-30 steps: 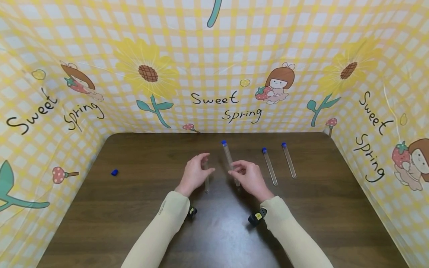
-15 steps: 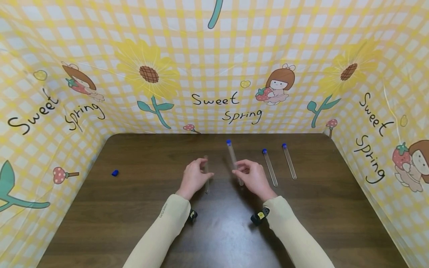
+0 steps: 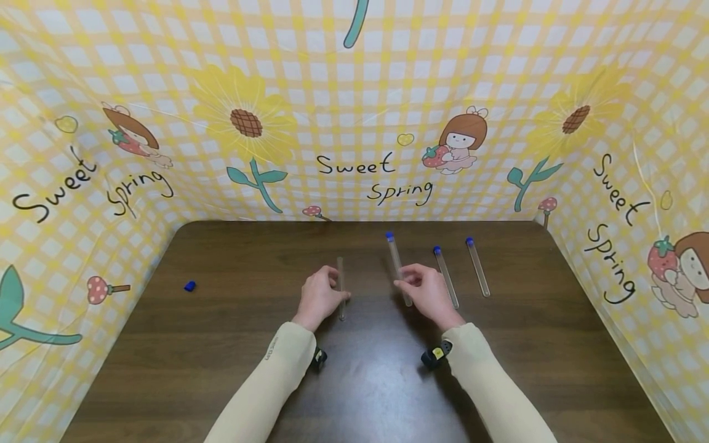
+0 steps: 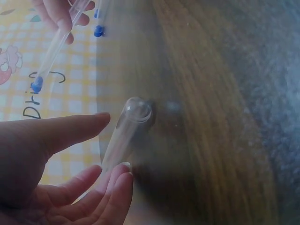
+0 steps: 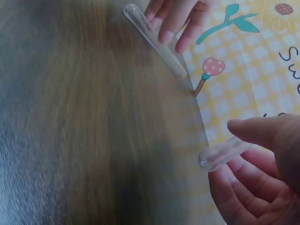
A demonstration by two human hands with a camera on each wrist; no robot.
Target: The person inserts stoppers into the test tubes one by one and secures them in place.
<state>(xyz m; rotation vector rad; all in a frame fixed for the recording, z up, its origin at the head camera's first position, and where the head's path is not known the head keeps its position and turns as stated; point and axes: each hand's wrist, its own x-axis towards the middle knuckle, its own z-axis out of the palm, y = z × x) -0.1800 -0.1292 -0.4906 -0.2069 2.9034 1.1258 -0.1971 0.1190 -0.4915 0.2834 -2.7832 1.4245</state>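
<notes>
Near the middle of the table, a clear uncapped test tube (image 3: 341, 277) lies with its rounded end toward the person. My left hand (image 3: 318, 298) is right at it; in the left wrist view the thumb (image 4: 79, 133) stands spread from the fingers, with a gap to the tube (image 4: 125, 136). Held in my right hand (image 3: 425, 292) is a test tube (image 3: 394, 255) with a blue cap (image 3: 389, 236) at its far end. Thumb and fingers pinch its lower part, and the rounded end (image 5: 211, 160) sticks out below them in the right wrist view.
Two more blue-capped test tubes, a nearer one (image 3: 445, 274) and a farther one (image 3: 478, 267), lie right of the right hand. A loose blue cap (image 3: 190, 286) sits at the left of the table (image 3: 166, 369). Yellow checked cloth (image 3: 354, 111) walls the back and sides.
My right hand has moved right with its capped test tube. The left hand has drawn slightly toward the person along the uncapped tube, which stays in place.
</notes>
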